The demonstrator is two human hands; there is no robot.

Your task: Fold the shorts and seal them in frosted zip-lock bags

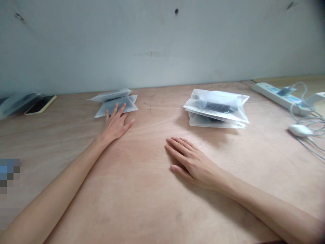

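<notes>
The fingers [122,108] of the left hand [113,127] are spread over the near edge of the left bags [111,104], whose long side runs across the counter [137,196]. The right hand [196,164], fingers nearly together, thumb apart, holds nothing; the right bags [218,107] lie beyond it, rightward. Both palms face down.

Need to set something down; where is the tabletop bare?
The wooden table is bare between left hand and right hand, and farther back between left pouches and right pouches. Crowded: far right, with power strip and white corded block; far left, with phone and bag.
</notes>
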